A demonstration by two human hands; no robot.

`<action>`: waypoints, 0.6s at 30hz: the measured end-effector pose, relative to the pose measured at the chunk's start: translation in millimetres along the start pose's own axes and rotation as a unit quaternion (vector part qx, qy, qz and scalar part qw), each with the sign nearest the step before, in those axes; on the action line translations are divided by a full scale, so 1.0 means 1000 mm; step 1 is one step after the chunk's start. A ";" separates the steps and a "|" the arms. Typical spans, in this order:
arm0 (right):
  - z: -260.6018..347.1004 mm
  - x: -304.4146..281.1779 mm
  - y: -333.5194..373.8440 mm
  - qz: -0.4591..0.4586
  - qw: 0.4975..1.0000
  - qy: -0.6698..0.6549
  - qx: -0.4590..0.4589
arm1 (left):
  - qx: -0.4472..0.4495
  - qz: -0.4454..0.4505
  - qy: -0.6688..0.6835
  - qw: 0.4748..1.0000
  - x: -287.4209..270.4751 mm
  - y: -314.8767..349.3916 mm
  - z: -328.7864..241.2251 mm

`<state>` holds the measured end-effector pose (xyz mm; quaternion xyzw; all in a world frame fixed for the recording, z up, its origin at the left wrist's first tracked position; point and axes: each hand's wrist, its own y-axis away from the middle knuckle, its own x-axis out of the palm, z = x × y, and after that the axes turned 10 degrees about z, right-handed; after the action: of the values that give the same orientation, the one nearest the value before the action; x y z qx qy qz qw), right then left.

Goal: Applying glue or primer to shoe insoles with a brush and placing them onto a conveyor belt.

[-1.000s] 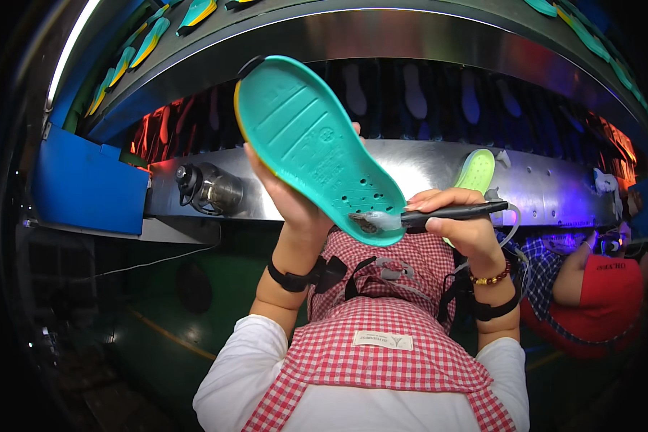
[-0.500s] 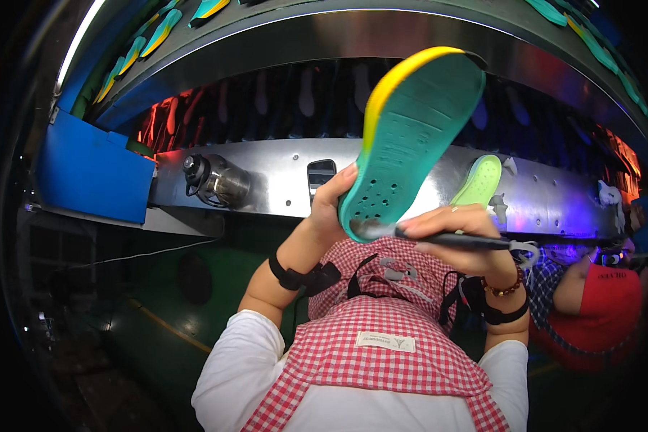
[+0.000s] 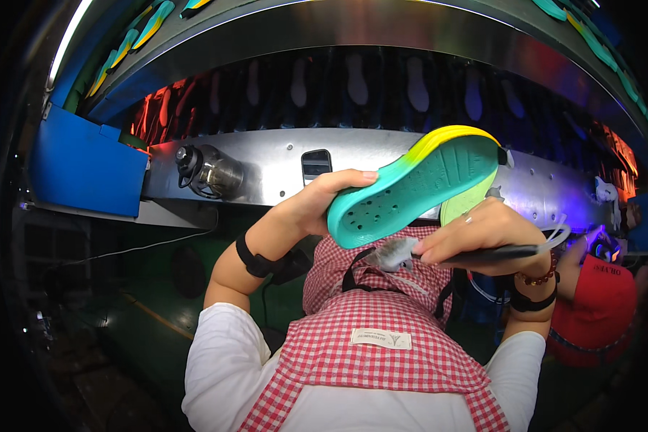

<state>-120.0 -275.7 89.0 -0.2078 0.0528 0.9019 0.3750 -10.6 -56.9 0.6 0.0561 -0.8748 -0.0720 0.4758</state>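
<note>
Sole (image 3: pixel 428 180) tilted rightward | left fingers (image 3: pixel 354 178) grip it; right fingers (image 3: pixel 439 245), brush (image 3: pixel 394 254) | bottle (image 3: pixel 222 175) contents unclear

A footwear workshop: turquoise-and-yellow soles (image 3: pixel 153 26) line a raised ledge (image 3: pixel 183 33) beyond a long steel bench (image 3: pixel 263 155)

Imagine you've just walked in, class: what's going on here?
A person in a checked apron grips a teal-and-yellow shoe sole in the left hand, near its perforated end. The right hand holds a black-handled brush, its bristles by the sole's lower edge; whether they touch it is hard to tell. On the metal ledge beyond are a phone, a dark jug and a partly hidden light-green sole.
</note>
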 end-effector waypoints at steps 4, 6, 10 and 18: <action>-0.019 0.001 0.010 -0.029 0.999 0.013 0.011 | -0.008 -0.002 -0.128 0.992 0.005 0.007 -0.008; -0.010 -0.001 0.015 0.013 0.999 0.025 0.032 | -0.005 -0.037 -0.094 0.995 0.002 0.008 -0.001; -0.012 0.001 0.018 -0.128 0.992 0.006 0.013 | 0.047 -0.050 -0.046 0.997 0.001 0.013 -0.002; -0.016 0.008 0.028 -0.193 0.979 -0.062 0.022 | 0.113 -0.041 -0.073 0.990 -0.005 0.031 -0.008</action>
<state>-138.7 -294.5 69.5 -0.1496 0.0087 0.8221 0.5493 -2.1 -25.6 6.2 0.1401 -0.9065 0.0036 0.3984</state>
